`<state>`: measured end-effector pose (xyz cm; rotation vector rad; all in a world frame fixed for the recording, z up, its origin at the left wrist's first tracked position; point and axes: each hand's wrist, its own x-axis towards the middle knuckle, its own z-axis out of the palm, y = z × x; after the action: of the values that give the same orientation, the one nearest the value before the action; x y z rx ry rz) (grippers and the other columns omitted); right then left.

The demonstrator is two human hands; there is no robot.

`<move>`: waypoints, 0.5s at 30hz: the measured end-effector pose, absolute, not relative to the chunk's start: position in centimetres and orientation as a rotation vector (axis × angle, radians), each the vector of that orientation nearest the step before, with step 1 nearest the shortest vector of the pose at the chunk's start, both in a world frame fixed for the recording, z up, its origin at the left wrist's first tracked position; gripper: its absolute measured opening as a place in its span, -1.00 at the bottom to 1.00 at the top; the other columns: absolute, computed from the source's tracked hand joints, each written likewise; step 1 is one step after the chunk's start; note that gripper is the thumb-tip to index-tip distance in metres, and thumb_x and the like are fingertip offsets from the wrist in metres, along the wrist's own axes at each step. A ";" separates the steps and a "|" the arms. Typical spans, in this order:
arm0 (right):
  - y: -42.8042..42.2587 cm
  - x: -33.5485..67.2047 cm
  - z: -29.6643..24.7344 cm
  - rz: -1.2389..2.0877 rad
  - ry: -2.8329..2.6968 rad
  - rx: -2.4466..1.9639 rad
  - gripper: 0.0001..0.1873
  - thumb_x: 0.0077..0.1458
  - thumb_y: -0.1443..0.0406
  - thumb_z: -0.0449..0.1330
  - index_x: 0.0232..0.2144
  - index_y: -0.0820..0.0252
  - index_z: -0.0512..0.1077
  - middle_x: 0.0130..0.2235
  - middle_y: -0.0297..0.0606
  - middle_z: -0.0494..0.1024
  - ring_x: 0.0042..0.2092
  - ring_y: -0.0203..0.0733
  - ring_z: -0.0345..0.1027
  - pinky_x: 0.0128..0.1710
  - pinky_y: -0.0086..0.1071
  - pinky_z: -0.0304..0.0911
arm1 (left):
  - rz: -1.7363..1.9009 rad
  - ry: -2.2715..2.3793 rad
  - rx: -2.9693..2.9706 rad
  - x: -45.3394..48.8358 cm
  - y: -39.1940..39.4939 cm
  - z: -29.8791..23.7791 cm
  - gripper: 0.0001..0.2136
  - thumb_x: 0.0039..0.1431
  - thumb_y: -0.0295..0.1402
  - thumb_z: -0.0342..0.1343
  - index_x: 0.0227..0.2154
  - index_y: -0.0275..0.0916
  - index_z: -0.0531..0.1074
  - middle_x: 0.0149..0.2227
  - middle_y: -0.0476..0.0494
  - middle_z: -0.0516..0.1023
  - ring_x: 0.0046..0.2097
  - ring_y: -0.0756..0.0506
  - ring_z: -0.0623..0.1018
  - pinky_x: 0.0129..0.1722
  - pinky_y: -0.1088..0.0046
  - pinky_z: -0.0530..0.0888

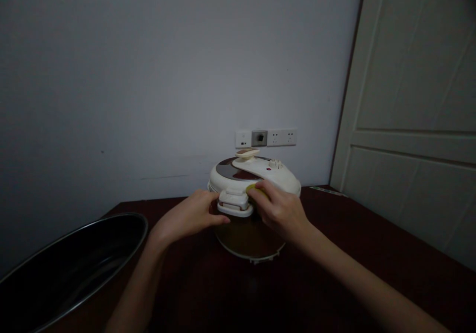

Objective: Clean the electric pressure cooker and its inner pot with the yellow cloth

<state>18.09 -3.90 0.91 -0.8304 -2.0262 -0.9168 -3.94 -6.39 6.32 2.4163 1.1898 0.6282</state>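
An electric pressure cooker (253, 233) with a white and brown lid (226, 170) stands upright on the dark red table, its lid on. A white side handle (234, 201) sticks out from its rim towards me. My left hand (195, 211) is at the left end of this handle, fingers against it and thumb stretched out just below. My right hand (280, 206) pinches a yellow sponge or cloth (251, 187), pressing it against the white rim right of the handle. Most of the yellow piece is hidden by my fingers.
A large dark pot (143, 220) with a shiny rim stands at the left on the table (334, 238). Behind the cooker, wall sockets (281, 137) and switches sit on a pale wall. A white panelled door (412, 139) rises at the right.
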 end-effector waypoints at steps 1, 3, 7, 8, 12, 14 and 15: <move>-4.0 18.2 0.8 -0.916 -2.036 -0.826 -0.71 0.16 0.42 -0.04 -0.14 0.26 0.42 -0.21 -0.13 0.46 -0.31 -0.24 0.32 -0.53 -0.43 0.08 | 0.632 1.180 2.424 -3.9 -6.4 6.3 -0.80 -0.01 -0.37 0.13 -0.28 -0.24 0.50 -0.30 -0.11 0.59 -0.32 -0.09 0.53 -0.39 0.47 0.41; -4.4 18.7 0.2 -0.910 -2.065 -0.830 -0.69 0.13 0.44 -0.03 -0.13 0.27 0.41 -0.21 -0.14 0.47 -0.32 -0.24 0.32 -0.54 -0.43 0.09 | 0.635 1.170 2.434 -3.9 -6.4 6.4 -0.80 -0.01 -0.37 0.12 -0.28 -0.23 0.50 -0.30 -0.09 0.59 -0.32 -0.08 0.52 -0.39 0.48 0.40; -5.5 20.3 -0.3 -0.913 -2.055 -0.912 -0.70 0.11 0.44 -0.01 -0.14 0.25 0.41 -0.21 -0.18 0.48 -0.41 -0.29 0.31 -0.57 -0.43 0.06 | 0.615 1.178 2.429 -4.1 -6.1 6.5 -0.79 0.02 -0.31 0.11 -0.29 -0.25 0.51 -0.31 -0.11 0.58 -0.32 -0.09 0.51 -0.36 0.46 0.39; -5.6 20.6 0.0 -0.931 -2.014 -0.928 -0.72 0.13 0.43 0.00 -0.13 0.24 0.41 -0.20 -0.19 0.48 -0.42 -0.31 0.32 -0.57 -0.43 0.06 | 0.605 1.177 2.420 -4.2 -6.0 6.5 -0.77 0.02 -0.28 0.11 -0.28 -0.26 0.51 -0.30 -0.12 0.58 -0.30 -0.10 0.50 -0.33 0.45 0.39; -5.0 20.6 2.3 -0.996 -1.851 -0.963 -0.75 0.18 0.35 0.04 -0.10 0.16 0.39 -0.17 -0.26 0.51 -0.36 -0.31 0.36 -0.56 -0.45 0.03 | 0.574 1.204 2.388 -4.5 -5.8 6.6 -0.72 0.02 -0.21 0.10 -0.26 -0.27 0.51 -0.30 -0.13 0.58 -0.27 -0.12 0.50 -0.28 0.42 0.39; -4.5 20.0 3.3 -0.995 -1.854 -1.032 -0.77 0.19 0.32 0.04 -0.13 0.14 0.41 -0.21 -0.28 0.53 -0.38 -0.29 0.37 -0.59 -0.42 -0.04 | 0.577 1.205 2.384 -4.5 -5.8 6.5 -0.72 0.02 -0.21 0.09 -0.26 -0.27 0.51 -0.30 -0.14 0.58 -0.27 -0.13 0.49 -0.28 0.41 0.39; -4.3 19.6 3.5 -0.993 -1.872 -1.074 -0.78 0.18 0.31 0.04 -0.16 0.15 0.42 -0.23 -0.28 0.54 -0.40 -0.27 0.37 -0.60 -0.40 -0.08 | 0.583 1.198 2.385 -4.5 -5.8 6.5 -0.72 0.02 -0.22 0.09 -0.26 -0.27 0.51 -0.30 -0.14 0.58 -0.27 -0.13 0.49 -0.28 0.41 0.39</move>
<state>19.63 -4.33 3.54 -1.0745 -1.8717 -0.9930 -4.55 -5.79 6.52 2.3854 1.1979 0.5828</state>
